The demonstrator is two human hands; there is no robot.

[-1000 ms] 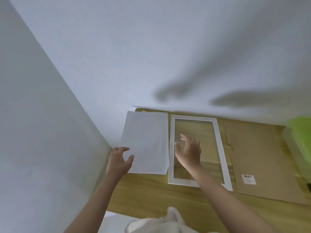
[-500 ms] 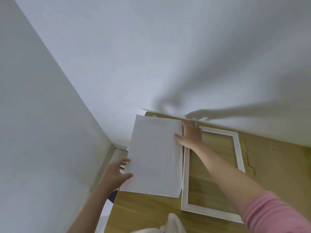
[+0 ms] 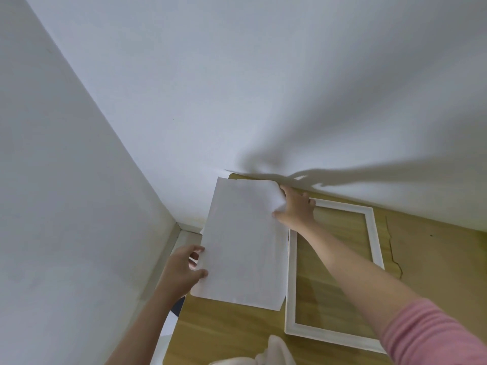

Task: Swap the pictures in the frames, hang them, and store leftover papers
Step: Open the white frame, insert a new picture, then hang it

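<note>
A white sheet of paper (image 3: 242,243) lies blank side up at the wooden table's far left corner, its near left part past the table edge. My left hand (image 3: 184,270) pinches its left edge, thumb on top. My right hand (image 3: 296,209) grips its far right corner, which curls up against the wall. An empty white picture frame (image 3: 291,280) lies flat just right of the paper, wood showing through it, under my right forearm.
White walls meet in a corner at far left and close off the table (image 3: 224,335) at the back. A brown cardboard backing board (image 3: 434,259) lies right of the frame. Something white (image 3: 274,351) shows at the bottom edge.
Both hands went from hovering to holding the paper: the left took its left edge, the right reached to its far right corner and lifted it. The view shifted left and closer.
</note>
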